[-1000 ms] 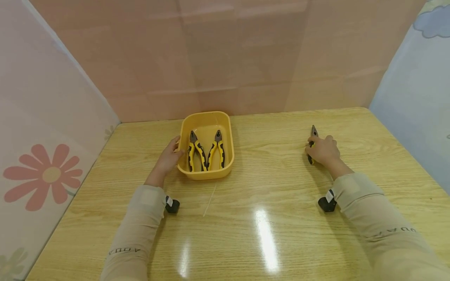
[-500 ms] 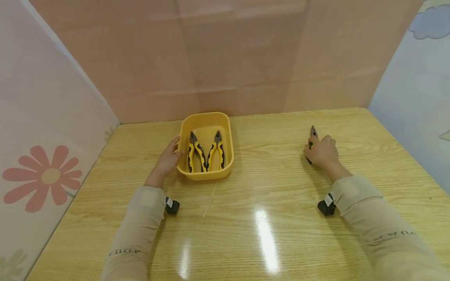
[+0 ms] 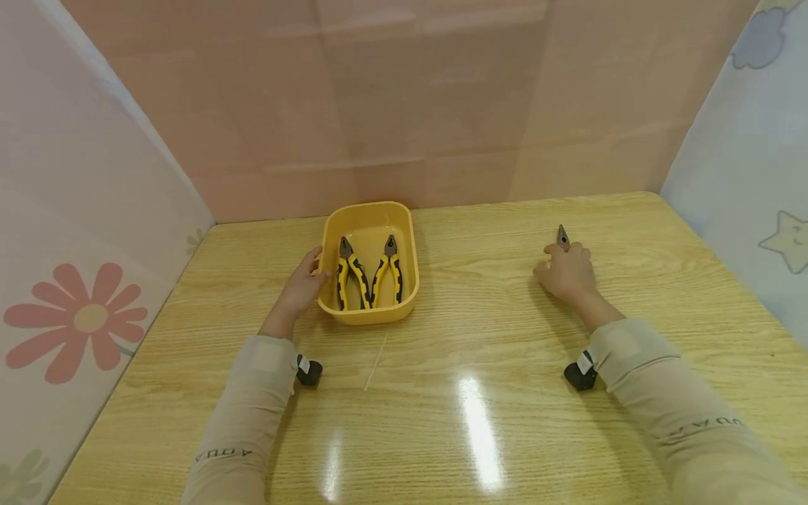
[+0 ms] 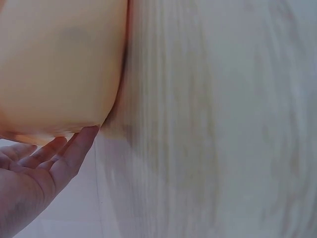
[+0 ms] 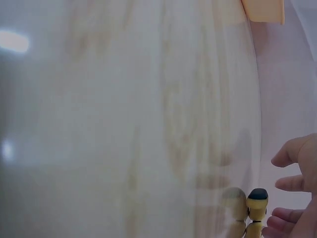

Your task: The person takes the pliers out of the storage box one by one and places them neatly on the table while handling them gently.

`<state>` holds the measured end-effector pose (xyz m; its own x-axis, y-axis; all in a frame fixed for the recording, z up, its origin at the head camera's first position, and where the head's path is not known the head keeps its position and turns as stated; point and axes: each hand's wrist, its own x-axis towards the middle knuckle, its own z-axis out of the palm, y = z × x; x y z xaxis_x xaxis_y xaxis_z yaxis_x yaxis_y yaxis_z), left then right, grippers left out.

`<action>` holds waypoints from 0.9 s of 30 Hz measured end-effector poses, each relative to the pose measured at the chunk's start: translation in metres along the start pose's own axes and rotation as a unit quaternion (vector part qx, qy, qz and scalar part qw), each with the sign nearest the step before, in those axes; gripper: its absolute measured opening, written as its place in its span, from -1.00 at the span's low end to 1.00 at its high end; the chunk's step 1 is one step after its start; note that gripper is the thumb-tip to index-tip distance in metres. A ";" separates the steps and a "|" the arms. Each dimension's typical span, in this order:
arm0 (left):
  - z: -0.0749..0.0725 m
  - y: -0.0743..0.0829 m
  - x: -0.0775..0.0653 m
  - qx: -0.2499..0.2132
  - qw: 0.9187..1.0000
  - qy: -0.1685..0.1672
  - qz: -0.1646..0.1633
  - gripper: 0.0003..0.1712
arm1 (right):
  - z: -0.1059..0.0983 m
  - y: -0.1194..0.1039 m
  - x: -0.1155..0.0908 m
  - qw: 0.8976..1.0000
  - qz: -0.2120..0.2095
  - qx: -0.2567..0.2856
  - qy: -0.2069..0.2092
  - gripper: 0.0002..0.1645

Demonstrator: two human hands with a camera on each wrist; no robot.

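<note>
My left hand is at the left side of a yellow plastic tray; in the left wrist view its nearly straight fingers touch the outer wall. Two pairs of pliers, one left and one right, lie in the tray with yellow-and-black handles spread. At the right, my right hand is over a third pair of pliers, whose dark pointed nose shows beyond the fingers; the handles are hidden in the head view. The right wrist view shows loosely parted fingers beside a handle end.
A thin pale strip lies on the wooden table in front of the tray. Behind stands a pinkish wall panel, with printed panels at both sides. Black wrist cameras hang under both sleeves.
My right hand has shifted a little left over the third pliers, covering the handles that showed before. Those pliers, the tray and my left hand stay in place.
</note>
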<state>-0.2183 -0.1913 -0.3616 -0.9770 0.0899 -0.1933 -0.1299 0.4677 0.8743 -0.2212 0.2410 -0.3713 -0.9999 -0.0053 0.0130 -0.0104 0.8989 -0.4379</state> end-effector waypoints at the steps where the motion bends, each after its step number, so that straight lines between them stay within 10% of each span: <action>1: 0.000 0.000 0.000 -0.001 1.000 0.001 0.000 -0.33 | 0.001 -0.001 0.000 1.000 -0.001 0.005 0.000 -0.44; 27: -0.001 0.003 -0.002 0.003 1.000 -0.002 -0.007 -0.33 | 0.010 -0.030 -0.005 0.998 -0.023 0.052 -0.009 -0.44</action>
<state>-0.2173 -0.1913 -0.3582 -0.9745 0.0873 -0.2069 -0.1418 0.4750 0.8685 -0.2162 0.2101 -0.3673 -0.9983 -0.0547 0.0197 -0.0568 0.8472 -0.5283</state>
